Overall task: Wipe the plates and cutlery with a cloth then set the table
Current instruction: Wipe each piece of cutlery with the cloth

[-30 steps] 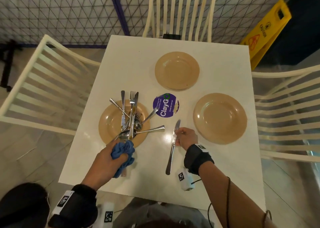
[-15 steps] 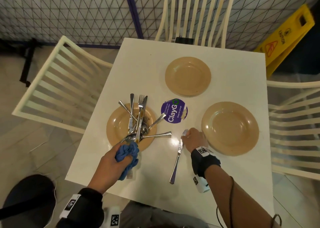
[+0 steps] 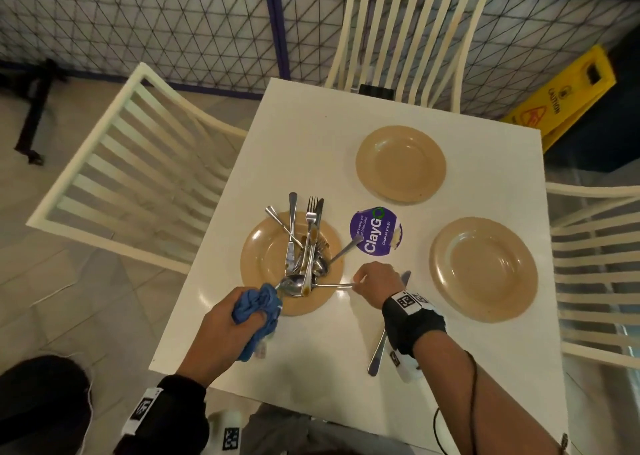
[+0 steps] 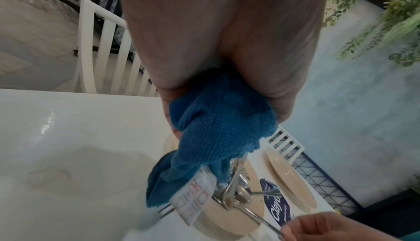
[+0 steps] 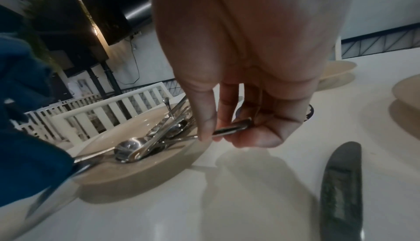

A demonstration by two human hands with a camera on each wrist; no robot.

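Note:
A tan plate (image 3: 263,257) at the table's left holds a heap of several spoons, forks and knives (image 3: 304,246). My left hand (image 3: 228,326) grips a bunched blue cloth (image 3: 258,307) (image 4: 218,137) at that plate's near rim. My right hand (image 3: 375,286) (image 5: 238,130) pinches the handle of one spoon (image 3: 332,285) (image 5: 232,130) that lies in the heap and juts out to the right. A table knife (image 3: 379,349) (image 5: 341,187) lies on the table under my right wrist. Two bare tan plates sit at the far middle (image 3: 400,163) and at the right (image 3: 483,269).
A round purple sticker (image 3: 375,231) marks the centre of the white table (image 3: 311,136). White slatted chairs stand at the left (image 3: 131,163), the far side (image 3: 408,32) and the right (image 3: 595,264). A yellow caution sign (image 3: 568,98) stands at the far right by the mesh fence.
My right hand has let go of the knife, which now lies on the table, and moved left to pinch a spoon handle at the plate. The left hand keeps the cloth.

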